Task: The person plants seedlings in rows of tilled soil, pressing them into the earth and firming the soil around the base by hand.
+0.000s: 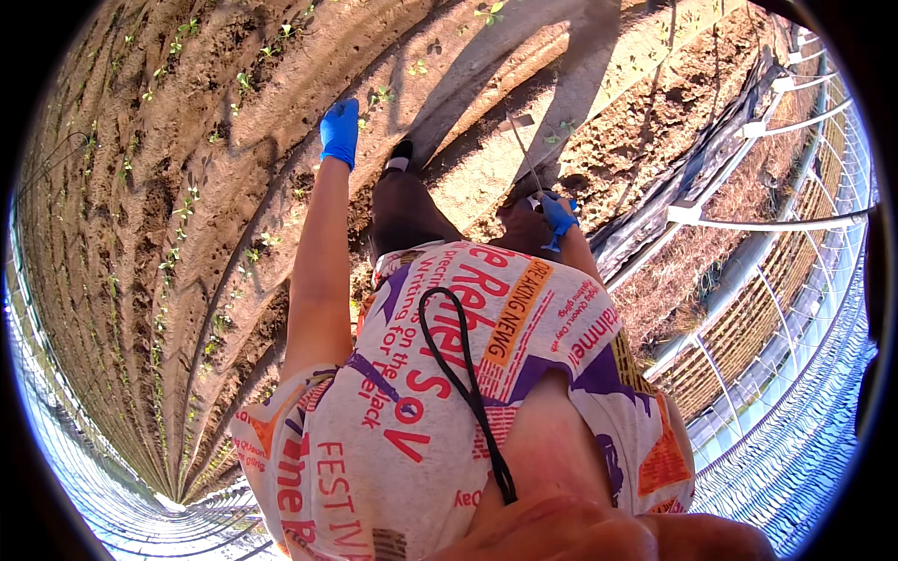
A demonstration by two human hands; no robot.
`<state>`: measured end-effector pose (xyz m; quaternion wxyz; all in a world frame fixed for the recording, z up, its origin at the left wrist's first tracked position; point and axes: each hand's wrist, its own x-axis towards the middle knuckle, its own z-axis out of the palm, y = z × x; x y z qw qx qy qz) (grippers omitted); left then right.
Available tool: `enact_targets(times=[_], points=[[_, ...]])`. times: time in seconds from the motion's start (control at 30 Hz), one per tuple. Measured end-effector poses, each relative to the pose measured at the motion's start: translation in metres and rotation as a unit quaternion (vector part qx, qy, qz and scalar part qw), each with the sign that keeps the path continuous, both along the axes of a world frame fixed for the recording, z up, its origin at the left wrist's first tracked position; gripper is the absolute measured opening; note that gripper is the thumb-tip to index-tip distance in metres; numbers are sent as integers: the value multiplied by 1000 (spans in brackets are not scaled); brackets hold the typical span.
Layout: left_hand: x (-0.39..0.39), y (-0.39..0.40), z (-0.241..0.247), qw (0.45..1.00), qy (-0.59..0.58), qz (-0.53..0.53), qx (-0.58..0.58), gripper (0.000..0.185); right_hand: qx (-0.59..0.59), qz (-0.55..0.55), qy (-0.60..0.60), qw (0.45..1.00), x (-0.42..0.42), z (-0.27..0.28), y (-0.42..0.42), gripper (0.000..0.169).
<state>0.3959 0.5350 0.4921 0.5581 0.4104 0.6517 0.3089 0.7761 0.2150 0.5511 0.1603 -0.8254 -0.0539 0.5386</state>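
My left hand, in a blue glove, is stretched out over the soil at the upper left, close to small green seedlings. Its fingers are curled away from view, so whether it holds anything is hidden. In my right hand, also gloved in blue, is a long thin rod-like tool handle, which slants up and left beside my leg. A small dark flat piece shows at its far end; whether it is the tool's blade cannot be told. Loose blue glove material hangs at my right wrist.
Long soil beds with rows of seedlings run down the left. My dark shoe stands on the soil between the hands. At the right are dark ground sheeting, a white bracket and the curved tubes of a greenhouse frame. A black cord loop hangs over my shirt.
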Motion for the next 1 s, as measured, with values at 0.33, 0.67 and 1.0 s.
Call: enact_targets(times=[0.33, 0.67, 1.0], points=[[63, -191, -17, 918, 358, -156, -71, 34, 59, 35, 38, 997, 118, -101, -12, 33], [218, -228, -198, 915, 254, -303, -76, 36, 96, 145, -103, 979, 160, -274, 107, 43], [256, -228, -318, 917, 205, -316, -133, 33, 99, 43, -151, 983, 21, -414, 79, 42]])
